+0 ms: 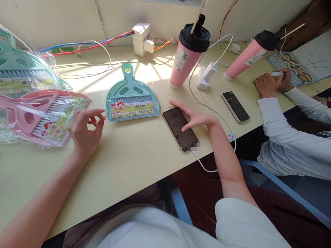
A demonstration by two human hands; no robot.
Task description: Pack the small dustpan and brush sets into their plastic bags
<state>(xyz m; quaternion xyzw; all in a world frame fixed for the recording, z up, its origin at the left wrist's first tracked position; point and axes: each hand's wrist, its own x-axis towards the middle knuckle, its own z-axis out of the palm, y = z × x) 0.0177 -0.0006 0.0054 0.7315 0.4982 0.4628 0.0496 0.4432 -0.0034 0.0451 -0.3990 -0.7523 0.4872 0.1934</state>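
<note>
My left hand point(87, 132) is loosely curled over the table, thumb and index fingertips a little apart and nothing visible between them. It is beside the pink mini dustpan-and-brush set point(43, 117) in clear wrap. Just right of its fingertips lies a wrapped turquoise dustpan-and-brush set point(133, 98) with a printed label. My right hand point(198, 117) is spread over a dark-screened smartphone point(181, 132), thumb above the screen and fingers past its upper edge. Whether it touches the phone, I cannot tell. A white charging cable point(200, 162) runs from the phone's lower end.
Another turquoise set point(24, 69) lies at far left. Behind stand two pink cups point(178, 74) point(245, 60) with straws, a white charger point(204, 77) and a wall-side socket box point(141, 39). A second phone point(235, 106) lies near another person's hands point(270, 82).
</note>
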